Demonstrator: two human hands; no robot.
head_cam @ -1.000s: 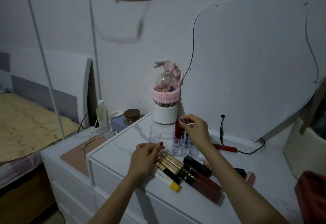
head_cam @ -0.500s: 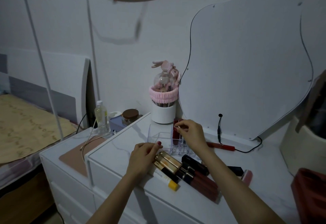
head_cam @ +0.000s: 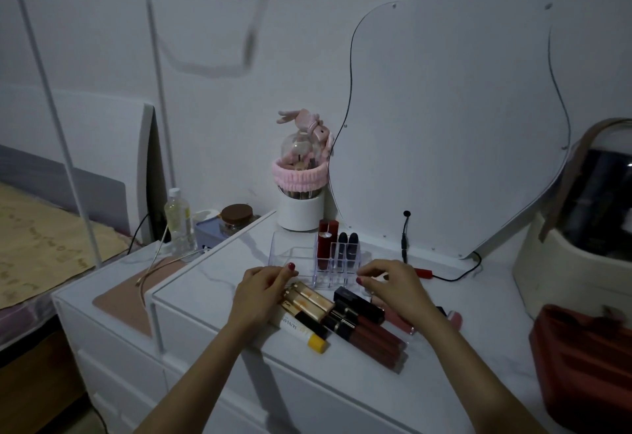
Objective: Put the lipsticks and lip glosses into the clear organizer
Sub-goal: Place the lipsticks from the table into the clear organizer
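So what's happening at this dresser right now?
A person is sorting lip products into a clear organizer. A red lipstick and two dark ones already stand in its slots. The left hand rests on the gold tubes; the right hand hovers empty over the pile.

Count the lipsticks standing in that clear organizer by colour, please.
Black-capped lipsticks: 2
Red lipsticks: 2, it seems; they stand pressed together and are hard to separate
Total: 4
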